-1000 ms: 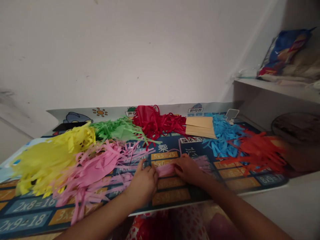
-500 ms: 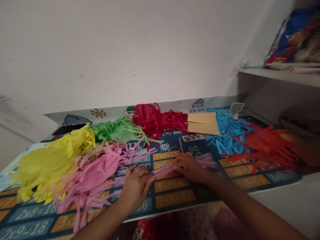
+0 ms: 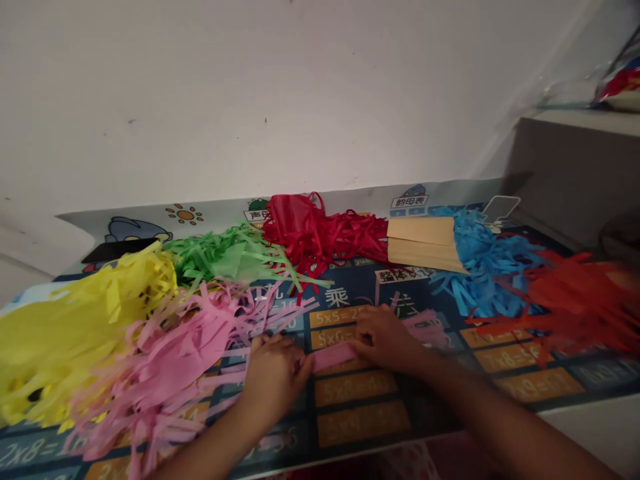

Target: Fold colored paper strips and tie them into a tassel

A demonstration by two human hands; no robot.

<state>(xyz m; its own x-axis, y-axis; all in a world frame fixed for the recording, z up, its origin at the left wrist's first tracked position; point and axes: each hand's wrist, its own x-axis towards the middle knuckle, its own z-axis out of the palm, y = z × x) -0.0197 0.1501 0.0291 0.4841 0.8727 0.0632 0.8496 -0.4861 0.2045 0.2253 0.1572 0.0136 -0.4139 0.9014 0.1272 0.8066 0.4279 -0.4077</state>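
Between my two hands a folded band of pink tissue paper (image 3: 334,357) lies across the middle of the printed mat, its cut fringe spreading out past my right hand. My left hand (image 3: 278,373) pinches the band's left end, fingers curled. The right end is gripped by my right hand (image 3: 381,337), thumb and fingers closed on it. Just left of my left hand spreads a pile of fringed pink tissue paper (image 3: 187,347), some strips reaching toward my fingers.
Around the mat (image 3: 360,427) lie fringed papers: yellow (image 3: 75,333), green (image 3: 240,257), dark red (image 3: 320,233), blue (image 3: 495,267) and orange-red (image 3: 575,300). A tan paper stack (image 3: 425,243) sits at the back, before the white wall (image 3: 250,100). A shelf (image 3: 585,120) stands at right.
The pink band between my hands looks wider and flatter now. Both hands stay on it, fingers curled more tightly. The camera view has shifted slightly.
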